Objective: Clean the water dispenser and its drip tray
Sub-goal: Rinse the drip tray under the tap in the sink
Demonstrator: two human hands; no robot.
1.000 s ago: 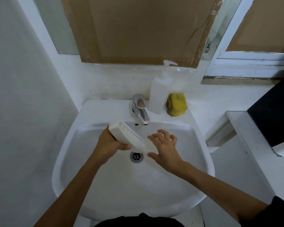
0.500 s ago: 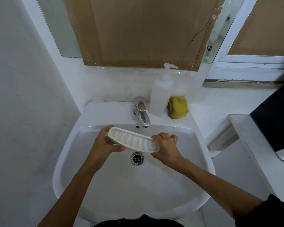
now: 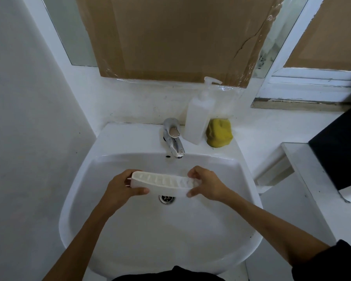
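Note:
A white slotted drip tray (image 3: 162, 184) is held level over the basin of a white sink (image 3: 130, 230), just above the drain (image 3: 167, 199). My left hand (image 3: 122, 189) grips its left end and my right hand (image 3: 206, 184) grips its right end, fingers curled around the edge. A chrome tap (image 3: 173, 138) stands behind the tray with no water running from it. No water dispenser is in view.
A white pump bottle (image 3: 199, 118) and a yellow sponge (image 3: 218, 132) sit on the sink's back ledge. Cardboard (image 3: 170, 37) covers the mirror above. A grey wall is close on the left. A white shelf (image 3: 304, 169) with a black object (image 3: 340, 147) stands at the right.
My right hand, open beside the tray a second ago, has closed on its right end. The tray has swung from tilted to level, held in both hands over the drain.

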